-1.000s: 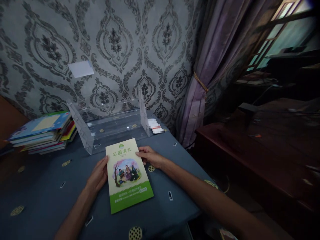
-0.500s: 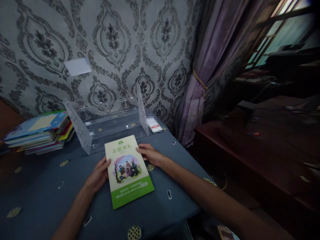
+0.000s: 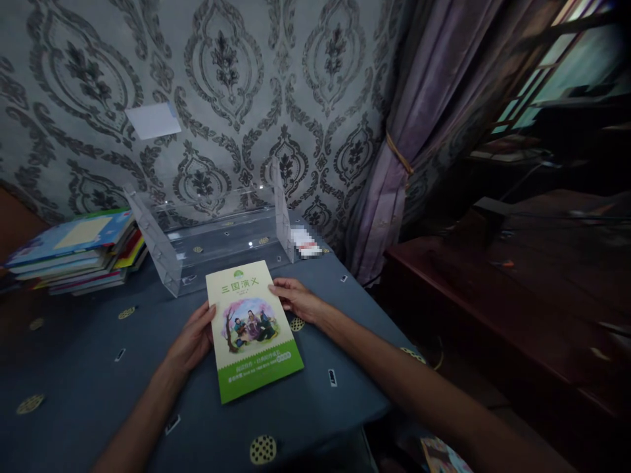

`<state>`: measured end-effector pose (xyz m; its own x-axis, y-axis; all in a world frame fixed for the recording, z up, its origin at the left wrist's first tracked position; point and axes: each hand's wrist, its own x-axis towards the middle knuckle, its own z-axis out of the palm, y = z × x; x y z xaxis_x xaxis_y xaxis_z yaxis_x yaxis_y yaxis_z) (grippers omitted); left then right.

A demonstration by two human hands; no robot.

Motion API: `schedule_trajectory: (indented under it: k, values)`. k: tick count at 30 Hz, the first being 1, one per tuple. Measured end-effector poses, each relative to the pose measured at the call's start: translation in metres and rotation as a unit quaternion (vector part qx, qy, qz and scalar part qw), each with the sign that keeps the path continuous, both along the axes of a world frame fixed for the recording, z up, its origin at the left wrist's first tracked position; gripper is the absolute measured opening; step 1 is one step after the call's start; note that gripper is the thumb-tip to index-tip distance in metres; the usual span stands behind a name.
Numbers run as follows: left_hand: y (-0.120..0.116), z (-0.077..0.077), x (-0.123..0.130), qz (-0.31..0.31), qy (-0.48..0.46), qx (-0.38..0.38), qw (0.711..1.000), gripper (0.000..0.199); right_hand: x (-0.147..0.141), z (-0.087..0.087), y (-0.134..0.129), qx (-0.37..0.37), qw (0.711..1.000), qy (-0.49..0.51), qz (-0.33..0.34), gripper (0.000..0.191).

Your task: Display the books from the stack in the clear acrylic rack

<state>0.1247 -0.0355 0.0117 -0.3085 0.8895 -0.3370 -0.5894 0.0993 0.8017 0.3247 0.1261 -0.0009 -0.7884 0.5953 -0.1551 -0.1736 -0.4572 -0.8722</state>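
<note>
Left hand point(image 3: 193, 335) and right hand point(image 3: 296, 299) gripping opposite edges of a book point(image 3: 254, 332), thumbs on its cover, forearms angled inward

The clear rack point(image 3: 155, 246) blocks the way from book point(image 3: 254, 328) to wall point(image 3: 221, 112).

Across the back from where I stand runs grey wallpaper point(image 3: 227, 66) with dark leafy medallions, and a pale blank sheet point(image 3: 154, 121) shows against it. A purple curtain point(image 3: 379, 217), gathered by a golden tie point(image 3: 399, 154), hangs at the right, with part of a window point(image 3: 547, 72) beyond. A blue cloth point(image 3: 89, 368) with yellow dotted shapes covers the bench. On it, a clear rack point(image 3: 217, 246) stands near the wall, a stack of books point(image 3: 73, 253) lies just beside its left end, and a white item point(image 3: 305, 242), blurred into blocks, lies by its right end. Farther right sits dark red furniture point(image 3: 483, 295), dimly lit.
</note>
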Motion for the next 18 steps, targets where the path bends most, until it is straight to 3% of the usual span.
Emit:
schedule_trajectory:
  k: [6, 18]
  values:
    - [-0.0015, -0.0019, -0.0022, 0.02, -0.011, 0.009, 1.0, 0.046, -0.002, 0.0006, -0.0036, -0.03, 0.999, 0.013, 0.019, 0.048]
    - [-0.002, 0.0019, -0.0012, 0.005, -0.009, 0.031, 0.999, 0.043, -0.0016, 0.0006, -0.0049, -0.023, 0.999, 0.014, 0.02, 0.044]
